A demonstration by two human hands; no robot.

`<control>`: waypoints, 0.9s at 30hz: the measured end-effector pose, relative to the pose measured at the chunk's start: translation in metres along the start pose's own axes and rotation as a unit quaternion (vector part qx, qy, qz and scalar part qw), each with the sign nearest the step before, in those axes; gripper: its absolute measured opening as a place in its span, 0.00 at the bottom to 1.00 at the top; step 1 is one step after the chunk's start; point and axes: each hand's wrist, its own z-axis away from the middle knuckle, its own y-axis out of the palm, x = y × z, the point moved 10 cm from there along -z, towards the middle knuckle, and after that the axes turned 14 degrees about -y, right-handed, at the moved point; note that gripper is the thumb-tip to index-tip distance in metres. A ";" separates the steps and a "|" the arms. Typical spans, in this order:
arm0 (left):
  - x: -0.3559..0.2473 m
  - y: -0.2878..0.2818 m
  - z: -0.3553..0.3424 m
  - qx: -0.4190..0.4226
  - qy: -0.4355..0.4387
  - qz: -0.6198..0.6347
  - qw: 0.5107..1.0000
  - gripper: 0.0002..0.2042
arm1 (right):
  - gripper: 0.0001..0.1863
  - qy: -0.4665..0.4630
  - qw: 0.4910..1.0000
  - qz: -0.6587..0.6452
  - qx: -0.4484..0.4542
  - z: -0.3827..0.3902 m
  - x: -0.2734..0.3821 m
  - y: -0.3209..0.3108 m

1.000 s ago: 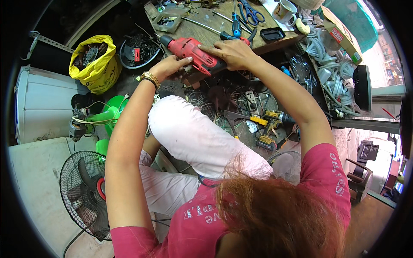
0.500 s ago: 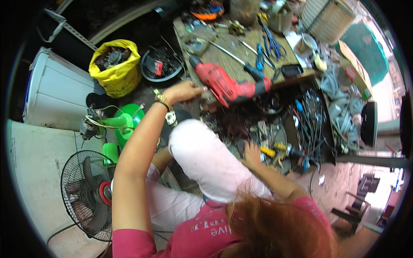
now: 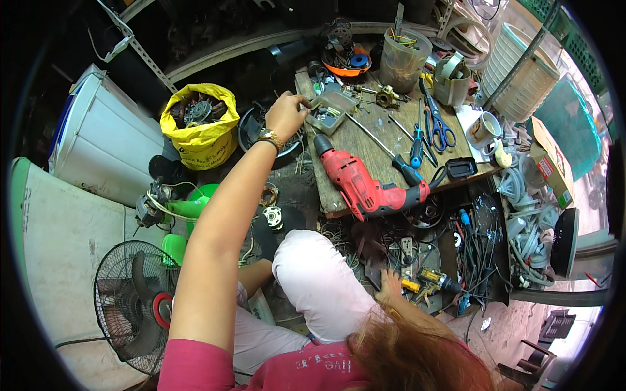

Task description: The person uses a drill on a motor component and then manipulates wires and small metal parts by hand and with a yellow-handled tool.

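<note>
My left hand (image 3: pixel 287 117), wearing a gold-coloured watch, reaches to the left edge of the bench. Its fingers are bent but apart, close beside a small clear plastic box (image 3: pixel 330 111) of small parts; whether they touch it I cannot tell. A red power drill (image 3: pixel 368 186) lies along the bench's front edge, to the right of that arm. Low down on the right, my right hand (image 3: pixel 390 287) rests among loose tools with its fingers stretched out. Next to it are a dark flat piece (image 3: pixel 373 276) and a yellow-handled tool (image 3: pixel 411 285).
Screwdrivers (image 3: pixel 416 148) and blue scissors (image 3: pixel 440 127) lie on the wooden bench (image 3: pixel 365 140). A yellow bag (image 3: pixel 202 140) of metal parts and a dark basin (image 3: pixel 251 130) stand at the left, above a black fan (image 3: pixel 134 306). Clear tubing (image 3: pixel 518 189) heaps up at the right.
My left hand has moved up and away from the drill, toward the clear box. The view has shifted, so the bench sits lower in it. My right hand stays among the tools.
</note>
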 end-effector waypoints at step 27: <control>-0.051 0.085 -0.042 -0.017 0.133 -0.322 0.937 0.08 | 0.47 -0.212 0.556 -0.799 -0.086 0.050 0.083 -0.287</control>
